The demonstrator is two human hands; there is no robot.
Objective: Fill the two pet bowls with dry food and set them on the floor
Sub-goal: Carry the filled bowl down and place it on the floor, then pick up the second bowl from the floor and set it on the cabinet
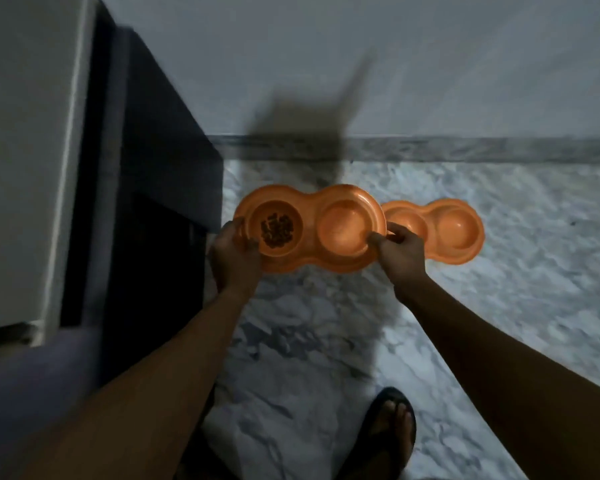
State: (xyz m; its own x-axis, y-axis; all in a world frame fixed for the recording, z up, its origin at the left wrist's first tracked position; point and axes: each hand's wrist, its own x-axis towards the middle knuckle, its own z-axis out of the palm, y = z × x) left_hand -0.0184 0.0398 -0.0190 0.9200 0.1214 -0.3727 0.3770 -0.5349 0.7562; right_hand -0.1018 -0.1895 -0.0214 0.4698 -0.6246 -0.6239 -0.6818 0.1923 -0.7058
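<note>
Fingers point(378, 239) of the left hand point(234, 258) and right hand point(400, 251) were curled round the ends of the bowl point(309, 263), held over the floor point(499, 306) beside the second bowl point(465, 258); kibble point(276, 230) could be spilled by a tilt or a knock against it

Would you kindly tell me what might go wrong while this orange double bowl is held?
The kibble lies only in the left well of the held bowl, gripped at its ends by the left hand and right hand; a tilt could spill it. The second bowl lies on the floor close beside, so setting down may knock it.
</note>
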